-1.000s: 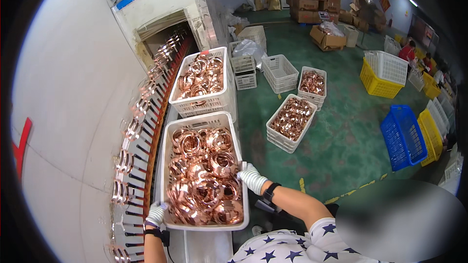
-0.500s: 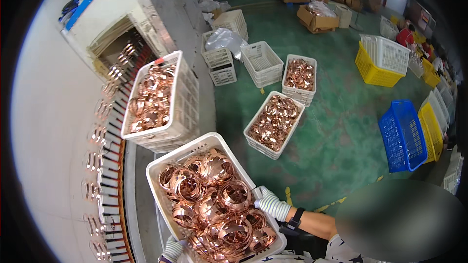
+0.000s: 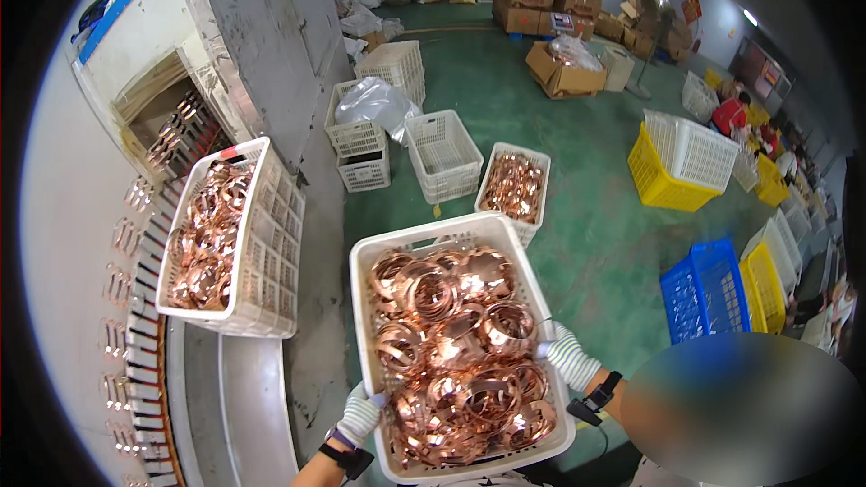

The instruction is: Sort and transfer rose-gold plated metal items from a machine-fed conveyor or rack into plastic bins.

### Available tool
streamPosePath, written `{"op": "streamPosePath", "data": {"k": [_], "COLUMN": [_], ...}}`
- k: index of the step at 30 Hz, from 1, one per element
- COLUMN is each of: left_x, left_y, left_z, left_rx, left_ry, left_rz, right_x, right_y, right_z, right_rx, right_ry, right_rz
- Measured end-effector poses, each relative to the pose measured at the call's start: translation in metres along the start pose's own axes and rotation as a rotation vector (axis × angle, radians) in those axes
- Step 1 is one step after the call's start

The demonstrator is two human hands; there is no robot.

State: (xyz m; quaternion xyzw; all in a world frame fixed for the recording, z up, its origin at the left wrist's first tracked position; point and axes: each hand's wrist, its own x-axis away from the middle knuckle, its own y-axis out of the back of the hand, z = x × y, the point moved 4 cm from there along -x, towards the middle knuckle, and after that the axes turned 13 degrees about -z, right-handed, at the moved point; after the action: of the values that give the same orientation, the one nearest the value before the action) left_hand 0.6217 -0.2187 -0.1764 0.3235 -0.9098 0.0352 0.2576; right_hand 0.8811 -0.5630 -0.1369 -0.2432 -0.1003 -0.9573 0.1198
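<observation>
Between my hands I carry a white plastic crate (image 3: 433, 231) heaped with shiny copper-coloured metal rings (image 3: 456, 338). My left hand (image 3: 361, 413), in a striped glove, is closed on the crate's left edge near my body. On the opposite side my right hand (image 3: 571, 358), gloved the same way, grips the right edge. Parts of the fingers of both hands are hidden by the crate's rim and wall. To the left, a tall stack of white crates (image 3: 271, 248) stands beside the conveyor, its top one filled with similar rings.
A curved conveyor (image 3: 149, 370) with hanging rings runs along the left. Ahead on the green floor are a crate of rings (image 3: 514, 185), a white crate stack (image 3: 442, 158) and an open carton (image 3: 566, 72). Blue (image 3: 706, 293) and yellow baskets (image 3: 663, 180) stand right; people work beyond.
The held crate has moved right, away from the conveyor and the crate stack, and now covers the nearer floor crate. My left hand and wrist show more fully. The whole view has shifted.
</observation>
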Motion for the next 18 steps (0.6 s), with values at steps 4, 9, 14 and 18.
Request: {"op": "streamPosePath", "data": {"k": [4, 9, 14, 18], "left_x": [-0.104, -0.219, -0.302, -0.382], "left_y": [-0.098, -0.238, -0.350, -0.449], "left_z": [-0.014, -0.025, -0.077, -0.066], "left_rx": [0.027, 0.045, 0.163, 0.238], "left_ry": [0.011, 0.027, 0.009, 0.044], "left_rz": [0.100, 0.173, 0.127, 0.088], "right_x": [-0.097, -0.266, -0.422, -0.585], "right_y": [0.061, 0.128, 0.145, 0.150], "right_z": [0.053, 0.134, 0.238, 0.276], "right_rx": [0.017, 0.397, 0.613, 0.770], "right_ry": [0.062, 0.151, 0.196, 0.130], "right_rz": [-0.016, -0.202, -0.222, -0.093]}}
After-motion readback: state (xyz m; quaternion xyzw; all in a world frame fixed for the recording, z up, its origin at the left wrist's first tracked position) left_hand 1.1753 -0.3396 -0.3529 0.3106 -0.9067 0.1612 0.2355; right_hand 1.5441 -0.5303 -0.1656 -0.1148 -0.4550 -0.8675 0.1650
